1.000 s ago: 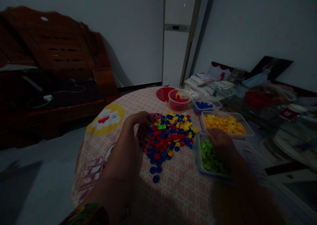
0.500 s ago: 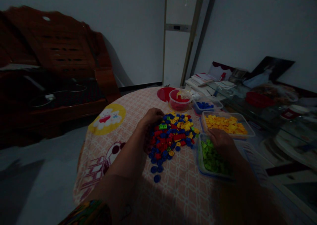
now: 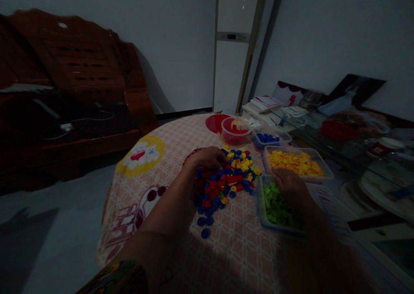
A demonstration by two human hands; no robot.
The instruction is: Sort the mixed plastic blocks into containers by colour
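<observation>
A heap of small red, blue, yellow and green bricks point(image 3: 226, 177) lies in the middle of a round table with a patterned cloth point(image 3: 168, 147). My left hand point(image 3: 205, 157) rests on the heap's far left part, fingers curled down over the bricks; what it grips is hidden. My right hand point(image 3: 289, 184) lies over the clear tub of green bricks point(image 3: 274, 210) at the right, fingers bent down into it. Behind that tub stands a tub of yellow bricks point(image 3: 296, 161).
A round tub of red bricks point(image 3: 234, 132) with a red lid point(image 3: 215, 122) beside it and a small tub of blue bricks point(image 3: 268, 137) stand at the table's far edge. A glass table point(image 3: 355, 156) with papers and dishes is at the right. A wooden bench point(image 3: 71, 87) is at the left.
My left hand has slid right from the heap's left edge onto the bricks, covering the green brick seen before. My right hand has stayed over the green tub.
</observation>
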